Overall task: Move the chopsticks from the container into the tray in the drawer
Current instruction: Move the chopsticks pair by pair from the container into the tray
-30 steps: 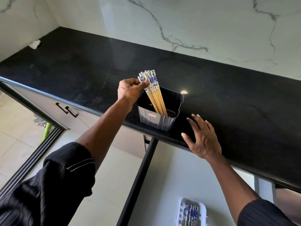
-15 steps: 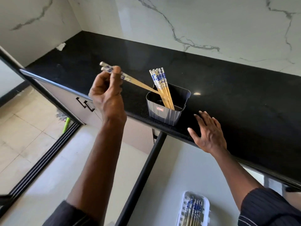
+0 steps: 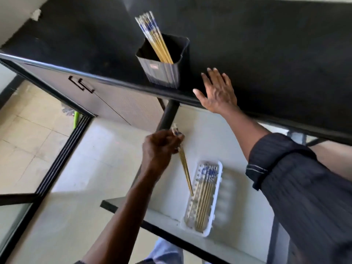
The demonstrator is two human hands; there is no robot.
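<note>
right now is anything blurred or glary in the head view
Head view: the left hand and the wooden chopsticks it grips are motion-smeared; the white slotted plastic tray is soft; the black ribbed container looks sharper; glare lines the front edge of the black stone counter.

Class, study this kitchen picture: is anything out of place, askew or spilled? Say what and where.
Little stands out. A crumpled white scrap lies alone in the far left corner of the black countertop, looking like litter. The chopsticks in the container lean together to one side; nothing is spilled.
</note>
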